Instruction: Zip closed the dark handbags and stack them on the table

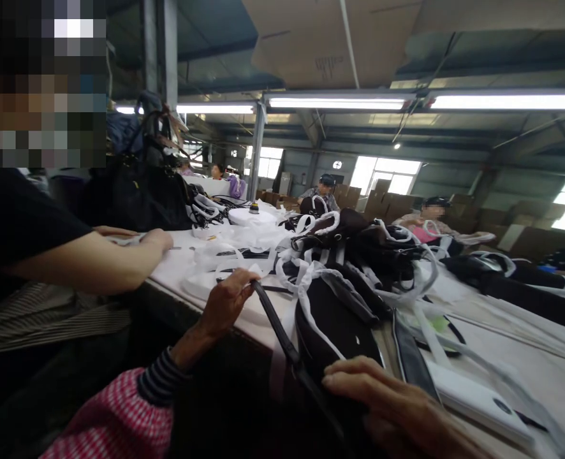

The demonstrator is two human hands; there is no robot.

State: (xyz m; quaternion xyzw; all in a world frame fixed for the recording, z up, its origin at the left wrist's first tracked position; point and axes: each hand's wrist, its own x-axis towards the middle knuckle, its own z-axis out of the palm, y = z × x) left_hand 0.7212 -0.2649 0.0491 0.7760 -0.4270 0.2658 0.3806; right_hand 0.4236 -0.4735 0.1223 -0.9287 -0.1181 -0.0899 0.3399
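My left hand (pixel 227 299) is closed in a pinch on the upper end of a black strap (pixel 275 322). The strap slants down to the right, with a buckle-like fitting partway along it. My right hand (pixel 382 392) has its fingers stretched out beside the lower strap, over a black bag (pixel 333 312) edged in white wrapping; its thumb is hidden. Whether those fingertips touch the strap or the bag I cannot tell. The strap's lower end fades into shadow.
Black bags with white-wrapped handles (pixel 354 239) lie heaped on the white table (pixel 545 347). A white box-like object (pixel 483 398) sits near my right hand. At left, a co-worker's arm (pixel 115 258) reaches onto the table. Other people and cardboard boxes (pixel 392 207) are farther back.
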